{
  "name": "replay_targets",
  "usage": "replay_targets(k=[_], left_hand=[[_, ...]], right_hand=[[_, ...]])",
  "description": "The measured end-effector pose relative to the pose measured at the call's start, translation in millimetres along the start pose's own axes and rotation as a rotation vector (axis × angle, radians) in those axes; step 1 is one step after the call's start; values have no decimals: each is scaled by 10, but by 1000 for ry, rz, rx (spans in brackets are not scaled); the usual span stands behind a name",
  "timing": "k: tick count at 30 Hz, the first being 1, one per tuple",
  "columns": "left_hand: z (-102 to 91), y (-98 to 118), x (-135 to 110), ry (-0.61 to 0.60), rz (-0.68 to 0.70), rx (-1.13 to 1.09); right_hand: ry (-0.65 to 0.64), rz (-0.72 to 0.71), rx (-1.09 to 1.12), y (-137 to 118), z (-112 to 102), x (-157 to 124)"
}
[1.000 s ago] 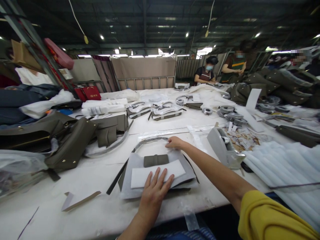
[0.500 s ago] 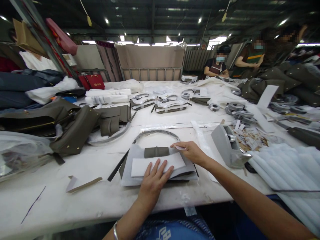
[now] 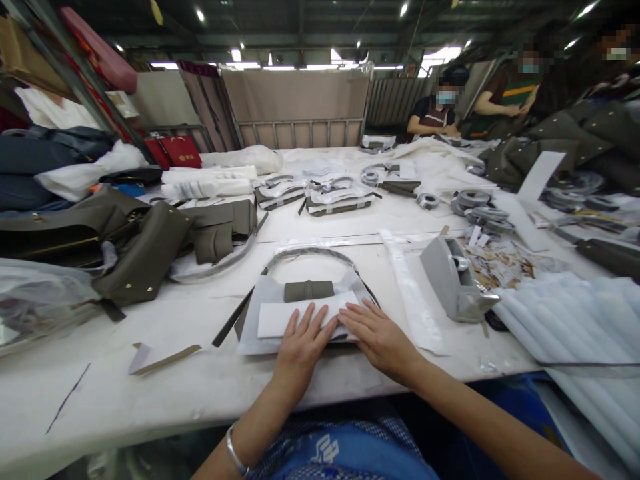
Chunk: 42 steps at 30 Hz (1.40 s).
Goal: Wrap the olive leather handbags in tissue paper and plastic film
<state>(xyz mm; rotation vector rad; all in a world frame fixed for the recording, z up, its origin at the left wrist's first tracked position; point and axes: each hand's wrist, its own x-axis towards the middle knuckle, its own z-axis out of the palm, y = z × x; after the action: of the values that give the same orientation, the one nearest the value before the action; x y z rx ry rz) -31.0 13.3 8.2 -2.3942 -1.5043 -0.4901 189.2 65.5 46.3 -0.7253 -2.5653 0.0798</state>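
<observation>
Both grips unclosed, left hand (image 3: 299, 347) and right hand (image 3: 384, 339) apparently flatten the white rectangular pad (image 3: 274, 320) against the olive-grey leather bag (image 3: 309, 290) on the white worktop (image 3: 160, 407), next calling for even pressure.

I find the bag tab (image 3: 309, 290) olive-grey, the pad (image 3: 275, 320) plain white, the handle wrapping (image 3: 310, 251) grey. Tabletop (image 3: 165, 403): off-white, one dark line (image 3: 69, 398). Tape dispenser (image 3: 444, 280): plain grey. Apron (image 3: 370, 455): blue, white print (image 3: 327, 448); checked cloth (image 3: 281, 443), blue and white. Bracelet (image 3: 232, 448): silver. Box (image 3: 181, 151): red, gold marking (image 3: 186, 157).
</observation>
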Motion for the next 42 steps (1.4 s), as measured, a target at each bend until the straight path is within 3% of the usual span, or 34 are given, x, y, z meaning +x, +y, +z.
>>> replay_targets(k=[9, 14, 18, 21, 24, 29, 32, 36, 42], left_hand=[[-187, -14, 152, -174, 81, -72], [-219, -48, 189, -175, 135, -177], [-184, -50, 169, -132, 104, -219], [-141, -23, 142, -110, 76, -195], [-111, 1, 131, -110, 79, -173], [-93, 11, 135, -83, 83, -157], [-68, 10, 127, -53, 86, -157], [-19, 4, 117, -27, 84, -166], [7, -6, 122, -22, 86, -171]], right_hand=[[106, -29, 41, 50, 45, -16], [168, -50, 121, 39, 88, -80], [105, 108, 288, 51, -30, -22], [37, 298, 385, 177, -237, 209], [53, 414, 396, 459, -413, 623], [44, 557, 519, 1105, -402, 1436], [-32, 577, 555, 1415, -291, 1788], [-85, 573, 548, 1644, -173, 2056], [-29, 499, 466, 1623, -229, 2213]])
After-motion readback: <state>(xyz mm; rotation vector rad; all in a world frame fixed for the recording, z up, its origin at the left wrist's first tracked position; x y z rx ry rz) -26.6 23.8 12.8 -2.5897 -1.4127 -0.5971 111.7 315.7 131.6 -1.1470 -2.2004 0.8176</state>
